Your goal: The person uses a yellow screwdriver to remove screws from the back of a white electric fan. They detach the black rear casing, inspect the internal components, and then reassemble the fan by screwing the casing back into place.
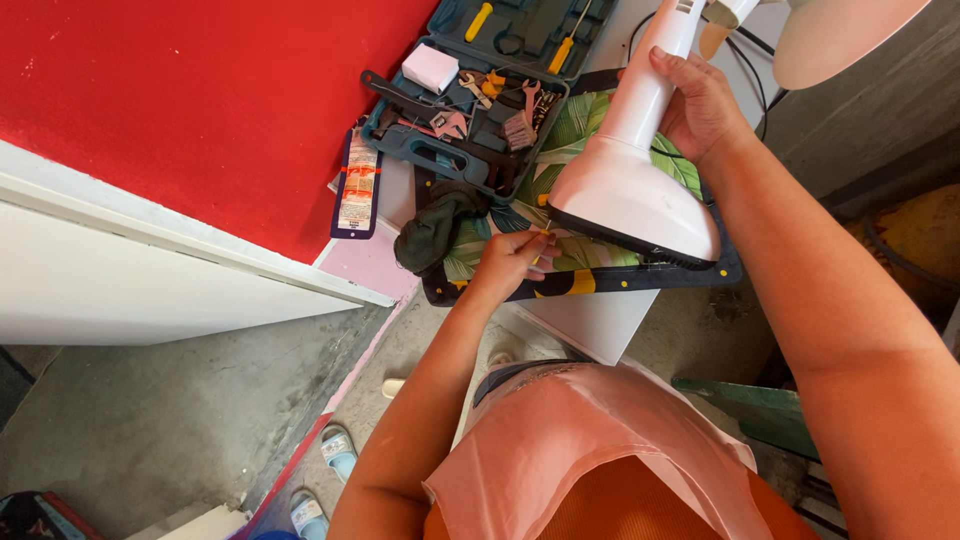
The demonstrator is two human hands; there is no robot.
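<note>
1. Right hand (700,105): fingers wrapped tight round the neck of a white fan stand (630,170), held tilted w/ its round base (640,205) toward the camera, above the tray.
2. Left hand (515,258): fingers pinched narrow on a small yellow-handled tool (543,234), tip at the base's lower edge; exact tool type can't be told.
3. Leaf-print tray (585,280) lies under both hands on a white table.
4. Dark cloth (435,228) at tray's left end.
5. Open blue tool case (480,110) w/ wrenches, beyond the tray, beside a red surface (200,100).
</note>
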